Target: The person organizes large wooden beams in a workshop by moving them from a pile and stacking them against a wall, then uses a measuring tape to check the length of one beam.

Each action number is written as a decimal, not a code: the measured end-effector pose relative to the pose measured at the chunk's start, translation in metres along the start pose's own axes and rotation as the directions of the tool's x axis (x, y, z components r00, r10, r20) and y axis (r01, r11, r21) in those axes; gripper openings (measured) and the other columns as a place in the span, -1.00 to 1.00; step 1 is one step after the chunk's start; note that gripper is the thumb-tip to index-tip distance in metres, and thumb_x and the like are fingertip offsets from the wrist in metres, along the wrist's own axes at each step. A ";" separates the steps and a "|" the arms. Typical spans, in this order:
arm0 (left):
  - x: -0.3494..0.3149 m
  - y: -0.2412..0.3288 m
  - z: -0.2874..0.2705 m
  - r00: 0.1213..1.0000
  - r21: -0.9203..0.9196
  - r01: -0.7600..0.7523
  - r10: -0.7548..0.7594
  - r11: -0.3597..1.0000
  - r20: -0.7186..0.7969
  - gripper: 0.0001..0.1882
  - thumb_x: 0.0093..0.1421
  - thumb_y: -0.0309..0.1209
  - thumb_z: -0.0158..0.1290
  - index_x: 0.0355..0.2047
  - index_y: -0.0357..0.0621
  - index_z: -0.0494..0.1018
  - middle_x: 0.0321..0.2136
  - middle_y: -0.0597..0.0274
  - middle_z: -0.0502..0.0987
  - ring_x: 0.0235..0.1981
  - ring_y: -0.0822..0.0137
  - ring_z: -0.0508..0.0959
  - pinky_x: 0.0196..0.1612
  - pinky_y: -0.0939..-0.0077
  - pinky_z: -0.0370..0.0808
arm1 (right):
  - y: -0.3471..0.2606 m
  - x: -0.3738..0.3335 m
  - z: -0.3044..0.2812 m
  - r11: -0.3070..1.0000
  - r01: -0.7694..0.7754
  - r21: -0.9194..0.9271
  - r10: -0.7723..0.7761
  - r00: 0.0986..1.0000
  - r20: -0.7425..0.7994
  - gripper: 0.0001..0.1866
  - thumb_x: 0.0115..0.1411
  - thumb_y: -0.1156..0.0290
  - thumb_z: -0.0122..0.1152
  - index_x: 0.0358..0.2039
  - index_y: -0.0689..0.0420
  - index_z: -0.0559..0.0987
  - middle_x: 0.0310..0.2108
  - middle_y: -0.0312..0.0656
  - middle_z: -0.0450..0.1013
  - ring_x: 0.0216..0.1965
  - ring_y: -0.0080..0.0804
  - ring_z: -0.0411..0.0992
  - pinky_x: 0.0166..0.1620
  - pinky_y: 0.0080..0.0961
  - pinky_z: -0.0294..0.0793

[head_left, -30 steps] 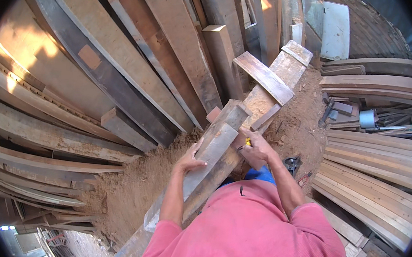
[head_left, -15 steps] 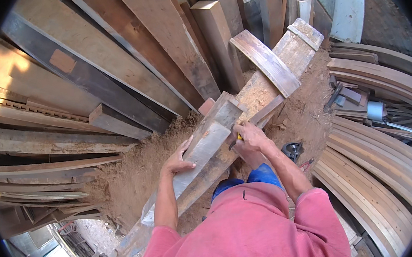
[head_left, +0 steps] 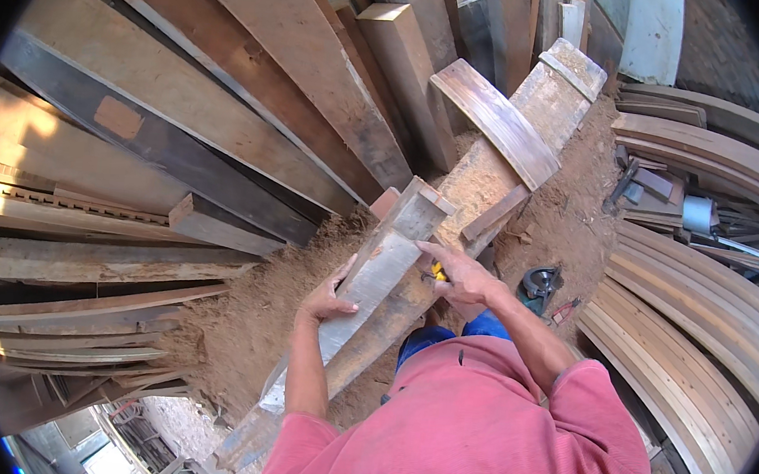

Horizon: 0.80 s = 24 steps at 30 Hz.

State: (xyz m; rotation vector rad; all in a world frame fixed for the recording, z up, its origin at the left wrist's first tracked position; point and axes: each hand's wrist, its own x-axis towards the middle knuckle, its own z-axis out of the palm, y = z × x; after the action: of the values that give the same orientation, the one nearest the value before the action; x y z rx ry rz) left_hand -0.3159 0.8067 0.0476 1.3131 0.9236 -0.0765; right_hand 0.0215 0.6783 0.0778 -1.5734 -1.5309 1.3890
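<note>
A long pale wooden beam [head_left: 374, 282] lies slanted on a heavier log [head_left: 484, 178] over sawdust. My left hand [head_left: 327, 297] presses flat against the beam's left side, fingers spread. My right hand [head_left: 464, 278] rests on the beam's right edge, pinching a small yellow tool [head_left: 437, 272]; its kind is too small to tell. A curved plank [head_left: 496, 121] lies across the log farther up.
Long planks and beams [head_left: 228, 106] lean in a stack at the left and top. Curved wooden strips [head_left: 696, 328] are piled at the right. A dark power tool [head_left: 540, 283] lies on the sawdust by my right arm. Scrap and a can [head_left: 696, 213] sit far right.
The view has shifted, so the beam and log sit higher and farther right. My left hand has slid a little along the beam; my right hand stays at its edge.
</note>
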 end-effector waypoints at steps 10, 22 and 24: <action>-0.031 0.020 0.090 0.961 0.715 0.087 0.131 0.693 -0.244 0.32 -0.31 -0.10 0.41 0.44 0.37 -0.13 0.33 -0.31 -0.05 0.32 -0.31 0.03 0.33 -0.13 0.00 | 0.045 -0.064 0.023 0.977 -0.207 -0.049 0.200 0.972 -0.121 -0.41 0.07 0.24 0.16 0.11 0.24 0.42 -0.03 0.15 0.46 0.06 0.03 0.42 0.14 -0.20 0.37; -0.020 -0.002 0.164 0.871 0.869 0.146 0.355 0.473 -0.340 0.21 -0.15 -0.15 0.28 0.44 -0.04 -0.16 0.36 -0.49 -0.23 0.39 -0.45 -0.28 0.37 -0.28 -0.30 | 0.013 -0.104 0.066 0.946 -0.323 -0.024 0.318 0.941 -0.115 -0.34 0.14 0.10 0.20 0.14 0.28 0.40 0.06 0.19 0.41 0.11 0.06 0.40 0.14 -0.19 0.38; -0.004 0.000 0.171 0.853 0.860 0.040 0.432 0.508 -0.295 0.21 -0.15 -0.15 0.27 0.43 -0.12 -0.18 0.36 -0.53 -0.28 0.39 -0.45 -0.33 0.38 -0.24 -0.36 | 0.010 -0.113 0.067 0.942 -0.331 -0.054 0.323 0.938 -0.122 -0.34 0.14 0.10 0.20 0.14 0.29 0.40 0.07 0.19 0.41 0.11 0.06 0.39 0.15 -0.18 0.38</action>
State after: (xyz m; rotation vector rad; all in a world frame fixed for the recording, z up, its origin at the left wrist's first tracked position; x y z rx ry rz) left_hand -0.2273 0.6608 0.0446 2.4671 1.2007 -0.0065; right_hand -0.0161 0.5520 0.0806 -1.9883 -1.3092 1.4008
